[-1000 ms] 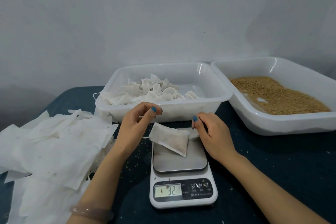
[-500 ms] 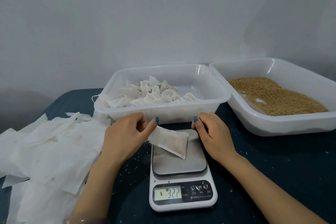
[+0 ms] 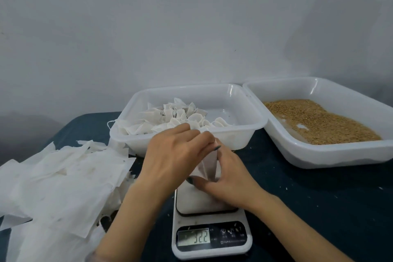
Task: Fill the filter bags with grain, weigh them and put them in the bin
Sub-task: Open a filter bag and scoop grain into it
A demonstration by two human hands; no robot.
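Both left hand (image 3: pixel 173 160) and right hand (image 3: pixel 232 179) have been closed onto the filter bag (image 3: pixel 209 162), now pinched upright over the scale (image 3: pixel 212 249), so weighing is judged done, the bin (image 3: pixel 244 137) next.

Bag bin (image 3: pixel 240 140) at twelve o'clock and grain bin (image 3: pixel 319 155) at two: glossy white plastic. Grain (image 3: pixel 319 121): rough, granular. Filter bag (image 3: pixel 209 161) and empty bags (image 3: pixel 53 176) at nine: thin, matt, perhaps paper. Scale (image 3: pixel 212 253) body: smooth plastic. Tablecloth (image 3: pixel 319 208): matt dark cloth
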